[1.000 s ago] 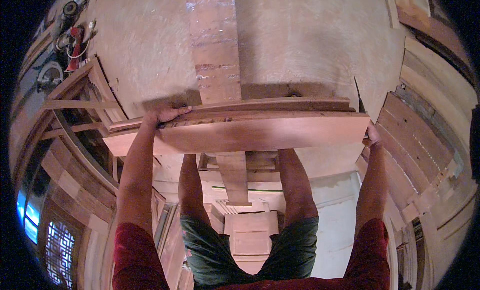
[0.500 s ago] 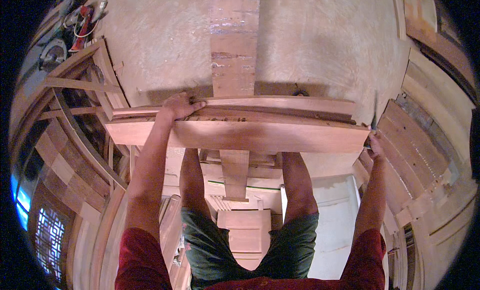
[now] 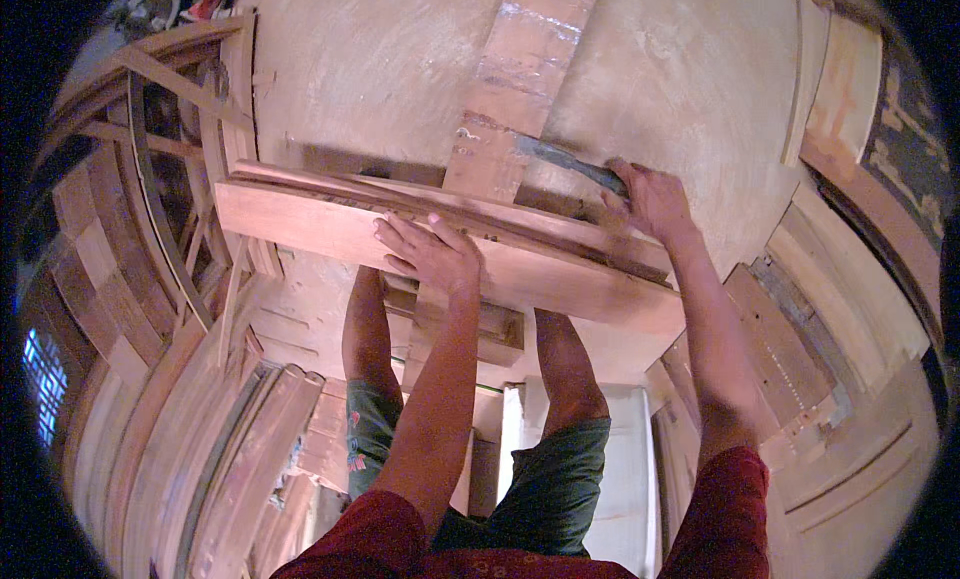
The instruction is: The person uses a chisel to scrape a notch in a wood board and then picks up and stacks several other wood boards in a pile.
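Observation:
My left hand (image 3: 430,251) lies flat on the near face of a wooden board (image 3: 570,284), fingers spread. This pale reddish board stands on its long edge across my front, slanting down to the right. Close behind it runs a second board (image 3: 590,231), with a narrow dark gap between them. Beyond the boards my right hand (image 3: 650,201) is closed round a long grey tool (image 3: 570,161). The tool's flat end points left over the plank (image 3: 515,89) that runs away from me; its exact kind is unclear.
Wooden frames with curved slats (image 3: 150,179) stand at the left, with long mouldings (image 3: 240,469) nearer me. Panels and boards (image 3: 780,349) lean at the right. A white panel (image 3: 615,469) lies below by my leg. Part of a circular saw (image 3: 140,4) shows at far left.
My left hand has moved right, from the top edge to the board's face. My right hand has left the board's right end and now holds the grey tool. The view has turned, tilting the boards.

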Available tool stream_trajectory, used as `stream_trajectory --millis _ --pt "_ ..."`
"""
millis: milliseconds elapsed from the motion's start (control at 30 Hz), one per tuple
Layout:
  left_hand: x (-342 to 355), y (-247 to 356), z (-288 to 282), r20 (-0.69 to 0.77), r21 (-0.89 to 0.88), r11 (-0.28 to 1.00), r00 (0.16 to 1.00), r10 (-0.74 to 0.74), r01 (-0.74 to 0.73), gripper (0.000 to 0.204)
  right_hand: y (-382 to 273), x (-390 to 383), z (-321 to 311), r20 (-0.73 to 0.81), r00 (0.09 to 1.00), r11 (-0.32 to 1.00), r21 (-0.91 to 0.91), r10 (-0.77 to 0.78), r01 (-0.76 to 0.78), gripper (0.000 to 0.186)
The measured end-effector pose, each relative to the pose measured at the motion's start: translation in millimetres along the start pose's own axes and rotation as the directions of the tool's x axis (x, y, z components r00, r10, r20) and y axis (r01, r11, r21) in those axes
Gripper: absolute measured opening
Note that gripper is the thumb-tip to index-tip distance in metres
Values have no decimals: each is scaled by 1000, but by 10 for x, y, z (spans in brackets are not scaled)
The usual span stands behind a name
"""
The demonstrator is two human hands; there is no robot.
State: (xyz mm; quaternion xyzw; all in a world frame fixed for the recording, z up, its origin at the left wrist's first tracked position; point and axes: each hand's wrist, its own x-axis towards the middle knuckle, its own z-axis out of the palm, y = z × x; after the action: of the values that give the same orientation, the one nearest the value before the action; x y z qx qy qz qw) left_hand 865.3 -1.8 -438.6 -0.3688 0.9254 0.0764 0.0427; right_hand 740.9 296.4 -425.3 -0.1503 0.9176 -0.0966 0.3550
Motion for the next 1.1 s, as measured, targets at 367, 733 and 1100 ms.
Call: stream_trajectory --millis 367,733,1100 --pt "39 -60 90 23 65 997 999 -49 47 69 220 1064 -898 37 934 890 -294 -355 350 32" --pt "72 -17 77 59 -7 996 994 -94 94 71 -456 1791 -1326 209 863 723 -476 -460 500 24" --pt "101 -12 85 66 -6 997 995 -74 75 69 -864 1726 -1164 336 887 674 -579 -316 460 36"
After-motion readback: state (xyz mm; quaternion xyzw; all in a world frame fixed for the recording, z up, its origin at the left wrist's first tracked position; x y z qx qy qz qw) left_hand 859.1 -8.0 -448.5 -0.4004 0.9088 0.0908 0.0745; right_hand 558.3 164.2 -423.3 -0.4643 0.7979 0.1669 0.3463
